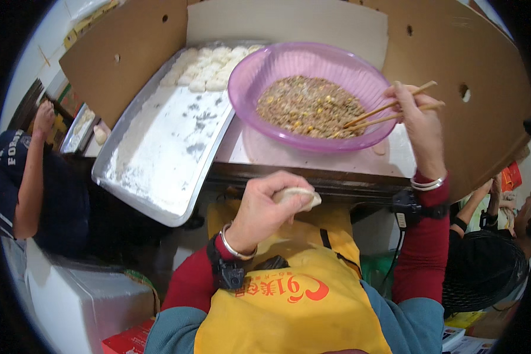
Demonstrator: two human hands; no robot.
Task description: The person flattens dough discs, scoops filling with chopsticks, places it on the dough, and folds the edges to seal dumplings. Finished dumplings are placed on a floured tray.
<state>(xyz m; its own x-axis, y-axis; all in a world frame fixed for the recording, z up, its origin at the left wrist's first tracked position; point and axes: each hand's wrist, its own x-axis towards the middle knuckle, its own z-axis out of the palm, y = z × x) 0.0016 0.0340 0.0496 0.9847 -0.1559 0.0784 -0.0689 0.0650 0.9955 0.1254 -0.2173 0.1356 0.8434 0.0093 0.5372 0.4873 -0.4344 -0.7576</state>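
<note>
My left hand (265, 212) is closed around a piece of white dough (297, 197), in front of the table's edge. Between the fingers of my right hand (418, 119) are wooden chopsticks (418, 107); their tips touch the minced filling (312, 106) at its right side. That filling, with yellow bits in it, lies in a purple plastic basin (243, 95) on the table. Left of the basin a metal tray (148, 155), dusted with flour, bears several pale dough pieces (214, 64) at its far end. The basin's rim overlaps the tray's right side.
Cardboard panels (455, 62) stand around the back and sides of the table (270, 163). A person in dark clothes (55, 194) is at the left, near another tray (77, 132). At the right are a person's dark head covering (484, 270) and other people's arms. A white box (66, 296) stands at lower left.
</note>
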